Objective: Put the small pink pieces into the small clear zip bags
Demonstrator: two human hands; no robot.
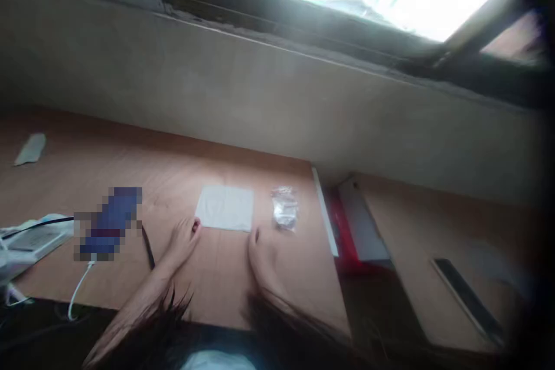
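Observation:
A thin white square sheet (225, 208), perhaps a tissue or cloth, lies flat on the wooden desk (221, 283) in front of me. At its lower left corner rests my left hand (184, 238), its fingers curled in loosely. My right hand (259, 245) sits beside the lower right corner, also curled with its fingers tucked under. Nothing shows in either hand. To the right of the sheet lies a crumpled, shiny clear plastic packet (285, 209).
Left of my left arm are a blurred-out dark device (110, 222) with a white cable (78, 295), and a white box-like item (41, 243). A pale scrap (31, 149) lies far left. Right of the desk edge are a red item (342, 231) and another desk (411, 231) with a phone-like slab (466, 298).

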